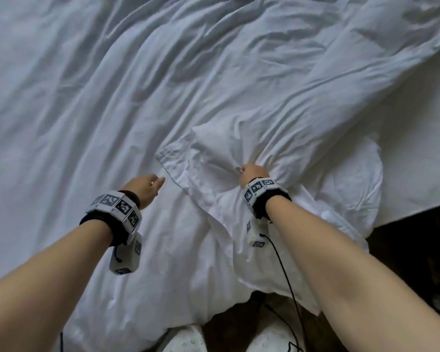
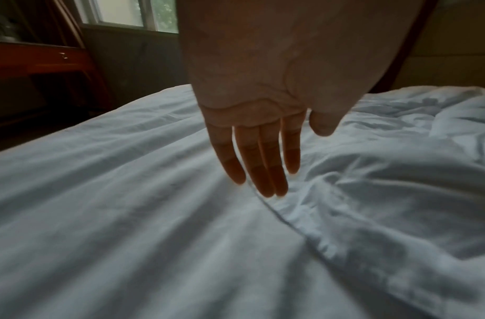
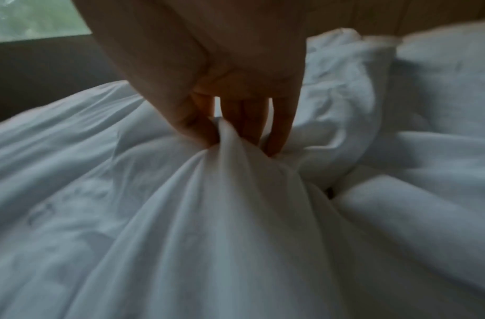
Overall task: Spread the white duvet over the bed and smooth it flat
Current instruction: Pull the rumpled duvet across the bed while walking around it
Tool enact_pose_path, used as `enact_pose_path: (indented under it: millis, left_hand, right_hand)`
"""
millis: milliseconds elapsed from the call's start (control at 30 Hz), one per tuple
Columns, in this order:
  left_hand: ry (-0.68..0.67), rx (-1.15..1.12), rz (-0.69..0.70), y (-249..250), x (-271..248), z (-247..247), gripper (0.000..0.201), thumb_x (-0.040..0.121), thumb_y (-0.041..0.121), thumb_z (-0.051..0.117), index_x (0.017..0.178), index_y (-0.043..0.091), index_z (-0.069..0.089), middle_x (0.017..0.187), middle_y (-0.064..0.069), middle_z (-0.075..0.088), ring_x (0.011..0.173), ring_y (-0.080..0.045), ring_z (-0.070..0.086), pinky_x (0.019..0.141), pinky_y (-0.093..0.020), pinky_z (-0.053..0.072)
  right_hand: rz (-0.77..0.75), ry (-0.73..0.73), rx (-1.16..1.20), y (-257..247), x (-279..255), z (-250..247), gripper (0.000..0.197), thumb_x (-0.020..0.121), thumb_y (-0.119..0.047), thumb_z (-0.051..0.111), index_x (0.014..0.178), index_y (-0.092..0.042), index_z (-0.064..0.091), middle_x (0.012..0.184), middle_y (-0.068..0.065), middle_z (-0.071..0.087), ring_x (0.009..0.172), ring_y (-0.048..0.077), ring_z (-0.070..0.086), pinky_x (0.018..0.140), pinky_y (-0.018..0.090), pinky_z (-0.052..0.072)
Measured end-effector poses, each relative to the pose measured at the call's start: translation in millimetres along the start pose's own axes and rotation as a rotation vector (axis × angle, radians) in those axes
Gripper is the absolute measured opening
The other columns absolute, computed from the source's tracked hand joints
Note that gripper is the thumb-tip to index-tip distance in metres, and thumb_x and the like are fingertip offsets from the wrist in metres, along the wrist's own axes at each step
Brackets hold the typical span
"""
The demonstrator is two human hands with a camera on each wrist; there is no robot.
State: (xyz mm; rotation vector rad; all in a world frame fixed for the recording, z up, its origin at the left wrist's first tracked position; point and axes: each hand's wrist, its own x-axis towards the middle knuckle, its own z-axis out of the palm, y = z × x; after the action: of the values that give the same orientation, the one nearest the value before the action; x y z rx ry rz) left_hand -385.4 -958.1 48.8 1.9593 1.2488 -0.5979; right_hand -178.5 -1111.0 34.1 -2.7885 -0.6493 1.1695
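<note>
The white duvet (image 1: 214,80) lies rumpled across the bed, with a folded-over corner (image 1: 178,158) bunched near the foot. My right hand (image 1: 252,174) grips a gathered fistful of that bunched duvet (image 3: 230,172), thumb and fingers (image 3: 279,129) pinching the cloth. My left hand (image 1: 148,186) hovers just left of the folded corner, holding nothing. In the left wrist view its fingers (image 2: 260,164) are straight and point down at the duvet's hem (image 2: 298,231).
The bare white sheet (image 1: 417,153) shows at the right of the bed. Dark floor (image 1: 412,250) lies beyond the bed's right corner. A wooden desk (image 2: 36,64) and a window (image 2: 132,13) stand past the bed's far side. My white shoes (image 1: 186,339) are at the bottom edge.
</note>
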Motion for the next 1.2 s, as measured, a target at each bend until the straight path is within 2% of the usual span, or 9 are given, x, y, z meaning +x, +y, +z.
enact_pose_path:
  millis: [167,400,467,633,700,767,900,1033,1200]
  left_hand:
    - [0.088,-0.137,-0.022,86.1,-6.2,17.0,0.040,0.100,0.036,0.035,0.116,0.005,0.056,0.109,-0.014,0.069,0.105,-0.031,0.062,0.093,-0.037,0.046]
    - [0.071,-0.491,-0.053,242.9,-15.3,80.9,0.045,0.095,0.045,0.042,0.119,0.007,0.047,0.090,-0.012,0.056,0.079,-0.026,0.055,0.063,-0.028,0.041]
    - [0.054,-0.534,-0.033,298.7,-18.1,102.6,0.055,0.090,0.052,0.048,0.129,0.016,0.033,0.094,-0.009,0.054,0.082,-0.028,0.057,0.072,-0.036,0.046]
    - [0.012,-0.587,0.132,402.3,-17.2,130.1,0.095,0.064,0.053,0.076,0.134,0.022,0.020,0.124,-0.014,0.056,0.113,-0.031,0.057,0.101,-0.041,0.048]
    - [0.007,-0.590,0.210,440.8,-27.0,131.4,0.096,0.068,0.034,0.081,0.141,0.013,0.023,0.125,-0.011,0.054,0.117,-0.024,0.053,0.101,-0.030,0.045]
    - [0.005,-0.618,0.301,468.3,-34.5,130.9,0.070,0.080,-0.001,0.067,0.138,0.003,0.027,0.097,-0.002,0.053,0.105,-0.022,0.051,0.080,-0.024,0.050]
    - [-0.029,-0.698,0.417,501.5,-39.5,125.0,0.053,0.085,-0.012,0.054,0.133,0.003,0.040,0.088,0.001,0.051,0.075,-0.011,0.052,0.041,-0.008,0.046]
    - [0.064,-0.666,0.448,526.2,-42.4,116.7,0.019,0.094,0.006,0.051,0.113,0.009,0.051,0.071,-0.006,0.053,0.044,-0.005,0.057,0.034,-0.011,0.041]
    - [0.269,-0.620,0.470,564.9,-35.9,125.4,0.026,0.095,0.013,0.050,0.070,0.012,0.055,0.062,-0.005,0.060,0.036,0.003,0.055,0.045,-0.011,0.043]
  right_hand:
    - [-0.075,-0.042,0.147,37.0,6.9,-49.7,0.036,0.098,-0.024,0.041,0.125,-0.009,0.058,0.142,0.014,0.044,0.120,0.033,0.053,0.096,0.033,0.044]
    - [-0.218,-0.009,0.231,150.7,16.4,-172.4,0.022,0.093,-0.018,0.050,0.087,-0.011,0.070,0.105,0.020,0.064,0.102,0.025,0.060,0.076,0.027,0.042]
    - [-0.175,0.075,0.267,203.8,21.8,-209.9,0.026,0.090,-0.015,0.052,0.066,-0.013,0.061,0.091,0.018,0.062,0.087,0.023,0.056,0.068,0.025,0.036]
    - [-0.144,0.069,0.441,282.4,25.2,-257.2,0.022,0.084,0.003,0.047,0.075,-0.007,0.063,0.064,0.006,0.050,0.061,0.015,0.045,0.049,0.018,0.036]
    - [-0.099,0.010,0.658,295.2,24.6,-266.1,0.020,0.089,-0.008,0.050,0.106,-0.013,0.061,0.072,0.000,0.053,0.062,0.011,0.047,0.055,0.020,0.039]
    - [-0.079,-0.110,0.946,305.0,26.3,-270.2,0.051,0.088,-0.038,0.059,0.133,-0.021,0.042,0.105,-0.001,0.059,0.081,0.014,0.059,0.069,0.027,0.047]
    - [-0.185,-0.132,0.910,311.3,30.0,-277.6,0.109,0.052,-0.052,0.085,0.141,-0.013,0.034,0.134,0.010,0.054,0.115,0.024,0.058,0.095,0.041,0.050]
    - [-0.144,0.003,0.705,327.9,28.2,-304.6,0.051,0.085,-0.019,0.068,0.127,0.005,0.052,0.129,0.019,0.058,0.116,0.029,0.058,0.084,0.024,0.043]
    - [0.019,0.269,0.706,426.5,34.7,-373.6,0.047,0.089,-0.025,0.062,0.122,0.007,0.055,0.122,0.021,0.061,0.113,0.032,0.059,0.083,0.032,0.046]
